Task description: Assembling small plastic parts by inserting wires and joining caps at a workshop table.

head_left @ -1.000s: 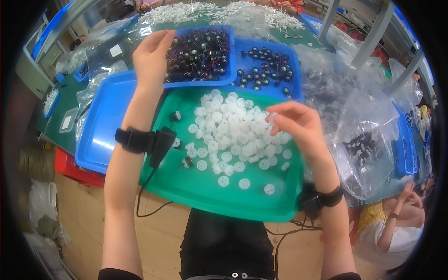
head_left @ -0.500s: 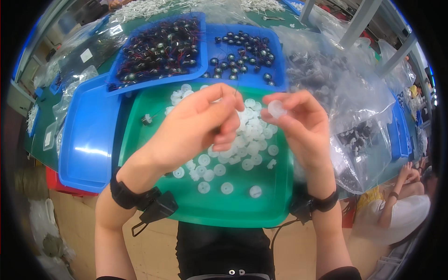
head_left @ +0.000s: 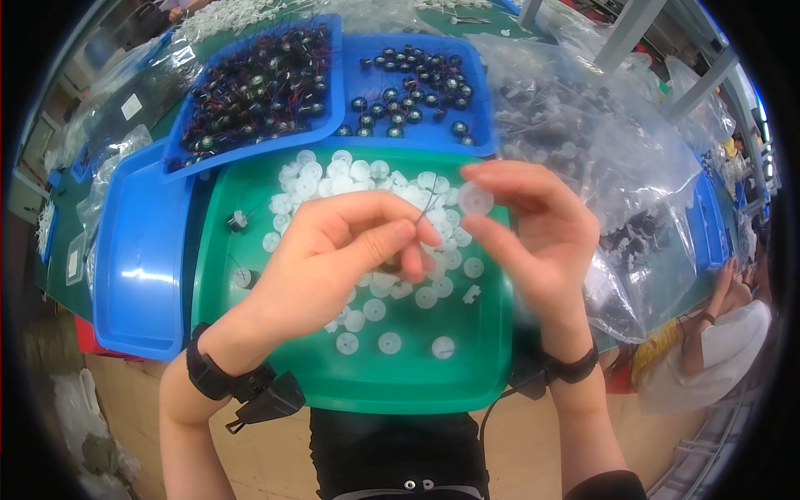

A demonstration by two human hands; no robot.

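My right hand (head_left: 533,242) pinches a small white plastic disc (head_left: 475,200) between thumb and fingertips above the green tray (head_left: 467,375). My left hand (head_left: 342,254) is closed just left of it, thumb and fingers pressed on a small part with thin dark wires (head_left: 425,204) that is mostly hidden. Both hands hover over a heap of white discs (head_left: 367,179) lying in the green tray. A small wired part (head_left: 237,221) rests near the tray's left side.
Behind the green tray stand two blue trays, one full of dark wired parts (head_left: 254,87), one with several dark round parts (head_left: 408,83). A blue tray (head_left: 137,258) sits to the left. Clear plastic bags (head_left: 617,167) pile up on the right. Another person (head_left: 717,342) sits at the right edge.
My left hand came back from the far blue tray to the middle over the green tray. My right hand lifted a white disc, and both hands closed in together.
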